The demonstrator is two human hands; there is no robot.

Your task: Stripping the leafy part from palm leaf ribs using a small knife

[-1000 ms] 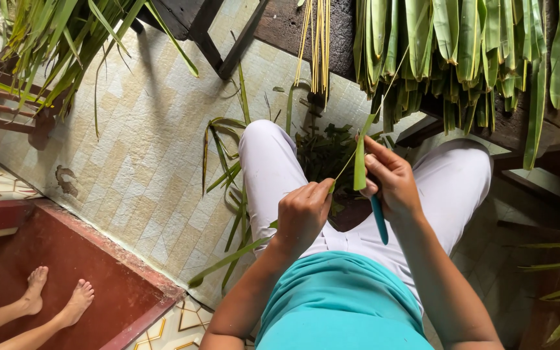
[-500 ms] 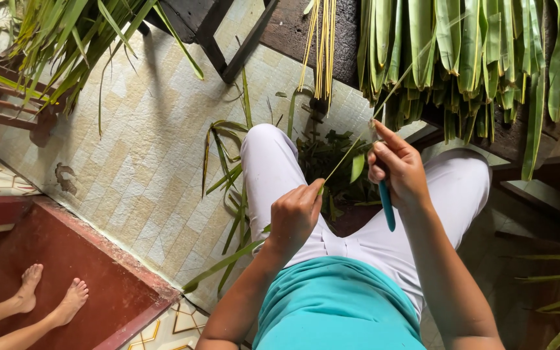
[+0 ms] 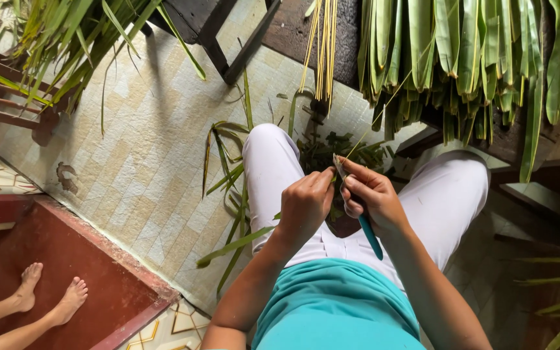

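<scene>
I see green leaves [image 3: 461,58] hanging over a dark brown bench [image 3: 293,26], with pale yellow ribs [image 3: 322,45] beside them. My knife [image 3: 369,236] has a teal handle; its blade looks grey. My trousers [image 3: 448,194] are white and my shirt [image 3: 335,304] is turquoise. The floor [image 3: 144,162] carries a pale cream and light green brick pattern. The step [image 3: 66,259] is dark red, edged by tiles [image 3: 183,327] with yellow geometric lines on white. The green scraps [image 3: 228,214] on the floor are darker.
</scene>
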